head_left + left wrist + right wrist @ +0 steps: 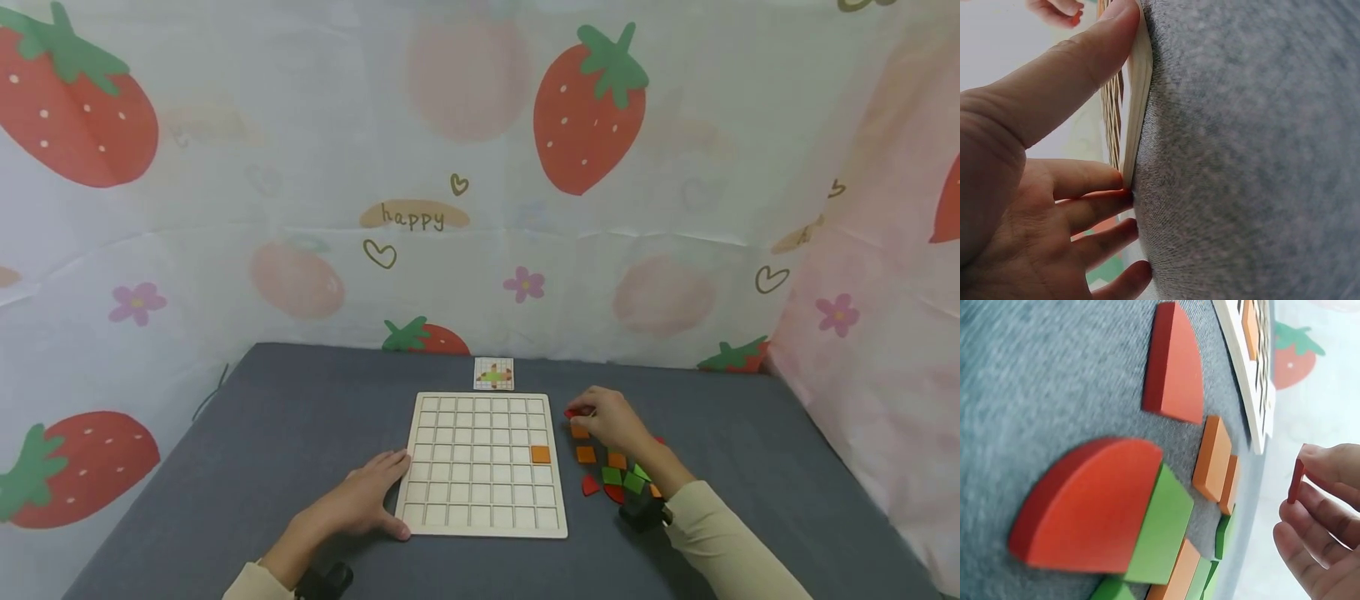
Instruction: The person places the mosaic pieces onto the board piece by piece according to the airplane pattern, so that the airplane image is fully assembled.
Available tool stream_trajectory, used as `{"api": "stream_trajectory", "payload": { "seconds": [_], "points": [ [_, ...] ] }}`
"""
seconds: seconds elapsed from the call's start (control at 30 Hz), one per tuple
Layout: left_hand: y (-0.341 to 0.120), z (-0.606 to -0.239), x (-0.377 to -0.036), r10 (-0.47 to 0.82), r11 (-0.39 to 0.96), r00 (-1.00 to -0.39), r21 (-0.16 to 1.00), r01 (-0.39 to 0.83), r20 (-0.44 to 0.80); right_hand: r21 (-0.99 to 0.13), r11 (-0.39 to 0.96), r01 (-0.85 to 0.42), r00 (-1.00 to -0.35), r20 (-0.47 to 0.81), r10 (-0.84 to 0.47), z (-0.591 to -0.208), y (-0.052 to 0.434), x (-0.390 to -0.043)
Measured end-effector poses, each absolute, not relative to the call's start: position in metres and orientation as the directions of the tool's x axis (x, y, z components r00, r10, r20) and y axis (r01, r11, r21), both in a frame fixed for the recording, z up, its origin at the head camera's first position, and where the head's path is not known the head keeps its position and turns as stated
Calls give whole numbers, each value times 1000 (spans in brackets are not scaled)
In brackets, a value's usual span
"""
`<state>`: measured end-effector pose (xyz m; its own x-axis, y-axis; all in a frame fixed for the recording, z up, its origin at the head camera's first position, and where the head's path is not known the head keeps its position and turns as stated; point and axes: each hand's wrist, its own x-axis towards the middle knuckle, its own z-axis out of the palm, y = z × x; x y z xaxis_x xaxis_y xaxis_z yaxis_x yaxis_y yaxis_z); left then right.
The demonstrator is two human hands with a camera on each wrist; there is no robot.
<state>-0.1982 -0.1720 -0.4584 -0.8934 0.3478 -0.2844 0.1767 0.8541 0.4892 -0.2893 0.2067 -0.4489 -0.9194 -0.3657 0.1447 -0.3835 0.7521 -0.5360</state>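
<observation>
My left hand (367, 493) rests at the left edge of a pale wooden grid board (480, 532). In the left wrist view its thumb lies on the board's edge (1139, 106), and its fairly straight fingertips touch the side and the cloth. One orange square tile (541, 454) sits in a cell of the right column. Right of the board, my right hand (613, 421) pinches a small red piece (1296, 481) between thumb and fingers, held up off the cloth in the right wrist view. Beneath and beside that hand lie loose orange tiles (586, 455) and green tiles (612, 476).
A small pattern card (493, 374) lies behind the board. Among the loose pieces are a red quarter-round piece (1094, 509) and another red piece (1175, 369). Dark grey cloth (337, 400) covers the table. A strawberry-print curtain (480, 275) hangs behind it.
</observation>
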Motion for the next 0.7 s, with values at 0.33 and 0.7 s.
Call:
{"api": "stream_trajectory", "payload": {
  "seconds": [0.33, 0.7],
  "points": [
    [-172, -459, -200, 355, 856, -890, 482, 187, -286, -552, 748, -370, -924, 136, -356, -446, 197, -286],
    [-171, -459, -200, 353, 867, -892, 458, 198, -282, -563, 749, -348, -933, 127, -338, -448, 182, -282]
  ]
}}
